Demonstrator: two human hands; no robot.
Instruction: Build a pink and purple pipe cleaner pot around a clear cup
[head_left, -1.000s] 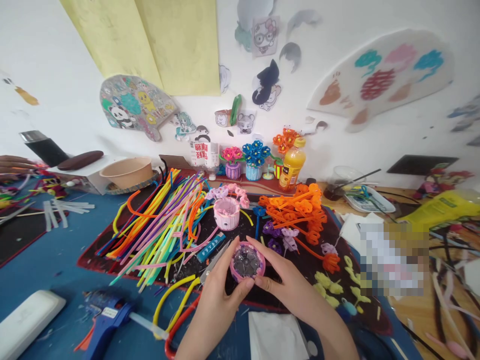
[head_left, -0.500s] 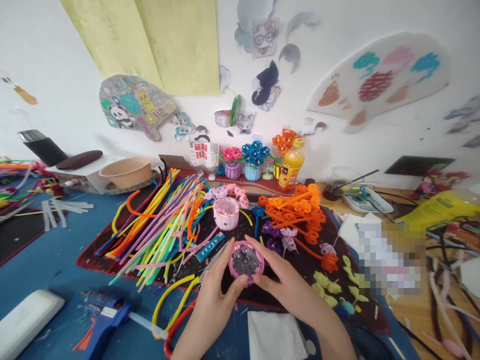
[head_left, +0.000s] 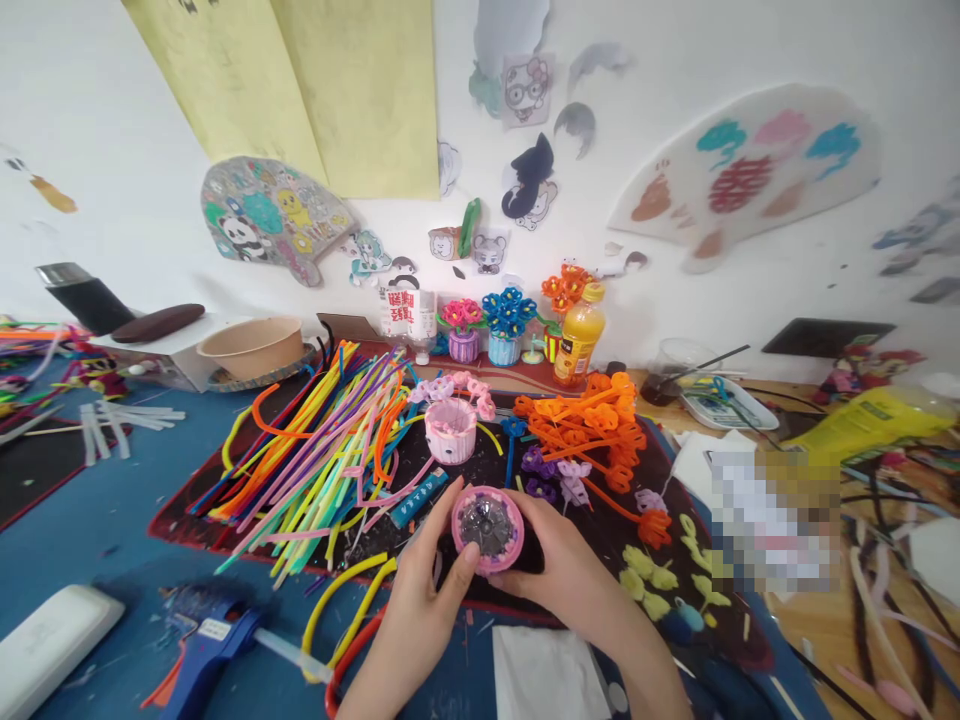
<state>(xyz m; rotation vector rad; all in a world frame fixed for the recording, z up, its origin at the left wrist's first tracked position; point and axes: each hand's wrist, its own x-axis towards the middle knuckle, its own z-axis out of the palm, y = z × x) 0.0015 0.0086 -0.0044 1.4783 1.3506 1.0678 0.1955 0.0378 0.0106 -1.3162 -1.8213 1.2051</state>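
Between both hands is a small pot (head_left: 488, 535) with a fuzzy pink rim and a clear plastic round inside it; whether its base or mouth faces me I cannot tell. My left hand (head_left: 433, 575) grips its left side, thumb on the lower rim. From the right, the fingers of my right hand (head_left: 547, 560) curl round it. Just beyond stands a pale pink ribbed pot (head_left: 450, 432) with pink and lilac flowers at its back edge. A blue box (head_left: 418, 499) lies beside my left fingertips.
Many coloured pipe cleaners (head_left: 315, 450) are heaped at the left. Orange pipe-cleaner flowers (head_left: 607, 425) lie at the right, pale yellow ones (head_left: 646, 568) nearer. A blue glue gun (head_left: 217, 640) rests front left. An orange drink bottle (head_left: 579, 335) stands near the wall.
The pot has tilted and turned slightly in my hands, showing more of its pink rim. My right thumb has moved from the near rim to the right side. The view has shifted slightly.
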